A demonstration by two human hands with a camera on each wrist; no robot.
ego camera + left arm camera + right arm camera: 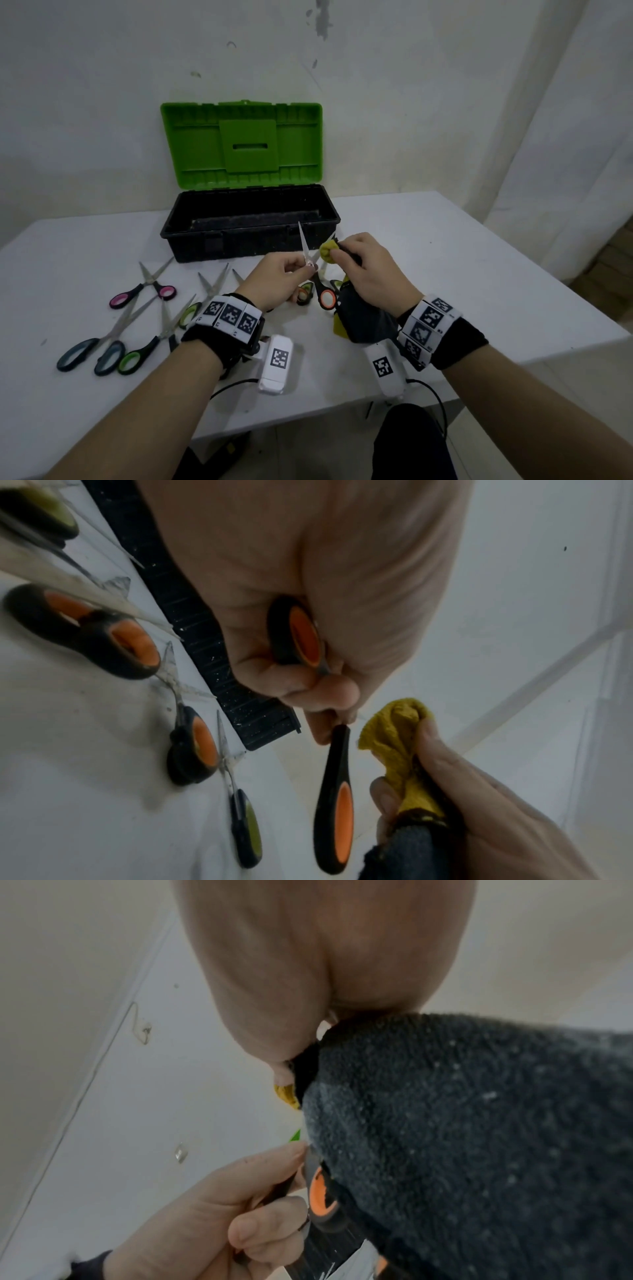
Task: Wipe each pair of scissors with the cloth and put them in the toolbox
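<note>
A pair of scissors (313, 274) with black handles lined in orange was held above the white table (479, 274), in front of the toolbox (250, 222). The blades were spread apart, one bright blade pointing up toward the box. The scissors were gripped by the left hand (277, 281), whose fingers were curled round one handle loop, as was seen from the left wrist; the other handle hung free below them. A cloth (356, 315), yellow on one face and dark grey on the other, was bunched in the clenched fingers of the right hand (366, 270), its yellow fold pressed at the second blade, which was mostly hidden. The box was seen open, its green lid (241, 144) raised. Other scissors (144, 291) lay scattered on the table at the left.
</note>
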